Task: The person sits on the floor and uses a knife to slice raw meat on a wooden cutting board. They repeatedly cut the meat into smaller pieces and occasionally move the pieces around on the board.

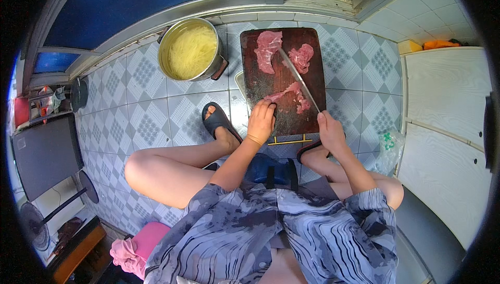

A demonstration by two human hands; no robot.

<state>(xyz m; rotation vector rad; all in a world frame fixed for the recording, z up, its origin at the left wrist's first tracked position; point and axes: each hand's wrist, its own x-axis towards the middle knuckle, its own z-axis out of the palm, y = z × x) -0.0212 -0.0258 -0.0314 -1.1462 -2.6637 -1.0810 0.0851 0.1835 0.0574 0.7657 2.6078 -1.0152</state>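
Observation:
A dark wooden cutting board [254, 77] lies before me, bearing raw meat. My left hand [261, 118] rests at its left edge, fingertips at the end of a thin strip of meat [291, 88]. In my right hand [330, 127] is the handle end of a long knife [299, 76], whose blade slants up and left across the board, its tip at a large flat slice of meat [267, 49]. Right of the blade sits a folded piece of meat [302, 57]. Small scraps [302, 105] lie beside the blade, near the strip.
A metal pot [216, 59] holding pale yellow shreds in liquid stands at the upper left. A tray edge [239, 80] shows beside the board. White cabinets [445, 88] line the right, with a plastic bag [390, 149] near them. My sandaled feet flank the board's near end.

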